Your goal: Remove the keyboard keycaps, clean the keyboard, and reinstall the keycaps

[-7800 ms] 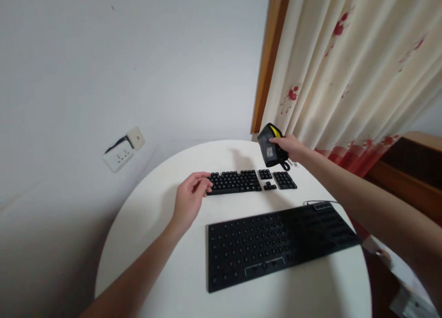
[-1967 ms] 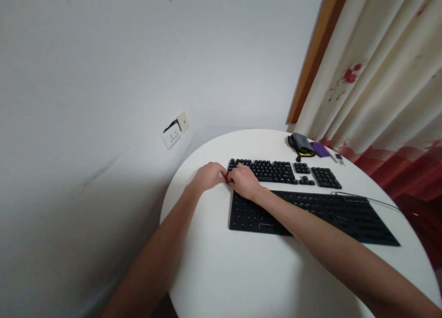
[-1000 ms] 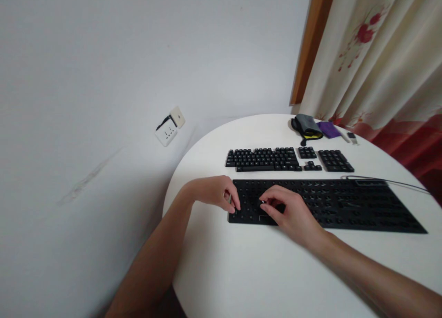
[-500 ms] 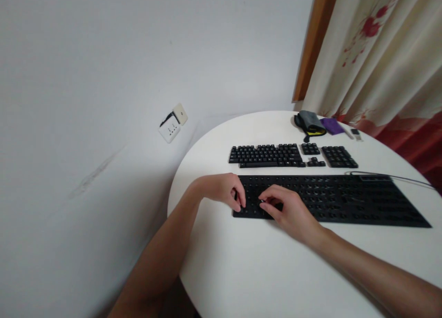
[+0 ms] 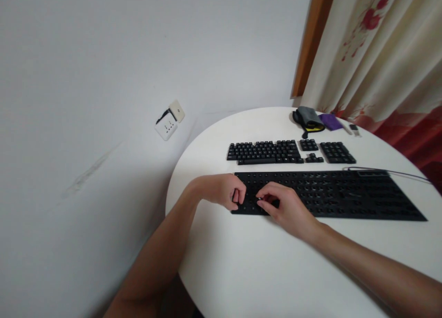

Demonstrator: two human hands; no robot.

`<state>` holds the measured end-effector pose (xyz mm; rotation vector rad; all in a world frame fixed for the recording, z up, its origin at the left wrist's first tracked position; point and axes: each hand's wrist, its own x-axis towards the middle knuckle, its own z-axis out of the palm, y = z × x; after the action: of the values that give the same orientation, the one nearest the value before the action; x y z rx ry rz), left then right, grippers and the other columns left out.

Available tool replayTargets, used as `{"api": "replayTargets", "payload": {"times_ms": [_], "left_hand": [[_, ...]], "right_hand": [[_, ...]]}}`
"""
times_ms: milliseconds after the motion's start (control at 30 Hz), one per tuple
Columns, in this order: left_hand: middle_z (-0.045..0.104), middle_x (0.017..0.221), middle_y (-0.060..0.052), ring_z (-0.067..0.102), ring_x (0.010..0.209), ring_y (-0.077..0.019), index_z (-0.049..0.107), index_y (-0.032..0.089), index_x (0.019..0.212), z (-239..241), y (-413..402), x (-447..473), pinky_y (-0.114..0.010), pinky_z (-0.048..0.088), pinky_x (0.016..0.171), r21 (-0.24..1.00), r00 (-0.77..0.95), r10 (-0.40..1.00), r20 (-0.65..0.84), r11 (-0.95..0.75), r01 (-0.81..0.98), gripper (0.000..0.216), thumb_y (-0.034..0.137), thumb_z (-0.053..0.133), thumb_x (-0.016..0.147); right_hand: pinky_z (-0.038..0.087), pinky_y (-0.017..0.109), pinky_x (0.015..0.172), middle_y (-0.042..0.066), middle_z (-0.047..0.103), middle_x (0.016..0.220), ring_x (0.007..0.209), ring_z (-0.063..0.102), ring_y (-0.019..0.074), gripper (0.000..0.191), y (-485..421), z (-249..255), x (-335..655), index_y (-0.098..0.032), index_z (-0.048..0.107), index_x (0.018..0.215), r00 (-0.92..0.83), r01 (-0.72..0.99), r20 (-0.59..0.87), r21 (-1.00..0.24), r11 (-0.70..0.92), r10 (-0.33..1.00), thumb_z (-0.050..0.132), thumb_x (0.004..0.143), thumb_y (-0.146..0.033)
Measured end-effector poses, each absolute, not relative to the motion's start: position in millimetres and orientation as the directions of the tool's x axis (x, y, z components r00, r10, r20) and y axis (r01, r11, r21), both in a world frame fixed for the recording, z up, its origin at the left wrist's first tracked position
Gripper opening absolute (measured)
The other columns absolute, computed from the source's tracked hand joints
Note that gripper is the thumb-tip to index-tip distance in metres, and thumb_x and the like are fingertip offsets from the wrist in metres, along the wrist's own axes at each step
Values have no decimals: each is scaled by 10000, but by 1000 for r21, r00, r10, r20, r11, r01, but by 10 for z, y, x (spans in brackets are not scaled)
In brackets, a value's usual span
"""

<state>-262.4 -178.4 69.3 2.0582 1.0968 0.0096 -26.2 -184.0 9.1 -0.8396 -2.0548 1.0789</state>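
Note:
A black keyboard base (image 5: pixel 359 197), its keycaps off, lies across the white table. My left hand (image 5: pixel 229 191) is over the left end of the base, fingers curled down with thumb and fingertips close together. Whatever they hold, if anything, is hidden. Beside it, my right hand (image 5: pixel 281 204) pinches a small dark keycap (image 5: pixel 258 199) between thumb and forefinger, just above the left part of the base. Only a bit of that piece shows. Behind the base, loose black keycaps (image 5: pixel 267 152) are laid out in keyboard order.
Arrow keycaps (image 5: pixel 313 158) and a number-pad block (image 5: pixel 337 152) sit to the right of the main rows. A grey and black cloth pouch (image 5: pixel 309 118) and a purple cloth (image 5: pixel 330 122) lie at the back. A cable (image 5: pixel 393 173) runs off right. A wall with a socket (image 5: pixel 166 126) stands left.
My left hand's fingers have curled in more and shifted slightly left. My right hand keeps its pinch almost in place. The whole view has shifted a little.

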Motion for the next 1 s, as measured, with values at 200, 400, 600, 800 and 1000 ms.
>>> {"api": "replayTargets", "payload": {"times_ms": [200, 400, 600, 800, 1000], "left_hand": [[617, 721, 35, 566, 646, -104, 658, 165, 791, 726, -1837, -2570, -208, 433, 591, 557, 601, 710, -365, -351, 753, 153, 89, 698, 663], [603, 705, 43, 569, 645, -108, 624, 169, 791, 721, -1804, -2576, -209, 436, 576, 589, 543, 698, -468, -211, 780, 201, 156, 771, 656], [634, 690, 34, 587, 631, -115, 637, 167, 771, 686, -1763, -2645, -217, 428, 566, 594, 499, 699, -512, -132, 794, 244, 235, 833, 641], [643, 672, 27, 602, 640, -121, 654, 165, 735, 631, -1721, -2683, -223, 452, 581, 625, 525, 679, -513, -125, 771, 231, 252, 846, 640], [668, 682, 20, 614, 641, -127, 684, 171, 767, 574, -1687, -2708, -232, 454, 590, 639, 553, 669, -497, -149, 755, 242, 283, 858, 641]], "right_hand": [[500, 288, 697, 23, 654, 863, 744, 617, 152, 96, -1836, 89, -261, -186, 695, 889, -581, 242, 252, -854, 460, 774, 679, 839, -105], [504, 285, 692, 25, 658, 872, 745, 620, 151, 99, -1825, 88, -264, -188, 695, 888, -585, 240, 257, -852, 466, 769, 679, 837, -106], [512, 282, 707, 25, 663, 884, 760, 631, 149, 122, -1845, 76, -268, -186, 693, 888, -582, 228, 277, -847, 480, 765, 665, 830, -83], [508, 276, 727, 28, 660, 888, 788, 626, 151, 171, -1914, 87, -338, -179, 682, 895, -608, 198, 336, -813, 547, 719, 651, 813, -33], [520, 295, 808, 45, 681, 945, 898, 644, 179, 174, -2016, 32, -450, -188, 686, 923, -655, 148, 398, -765, 626, 642, 627, 856, -38]]}}
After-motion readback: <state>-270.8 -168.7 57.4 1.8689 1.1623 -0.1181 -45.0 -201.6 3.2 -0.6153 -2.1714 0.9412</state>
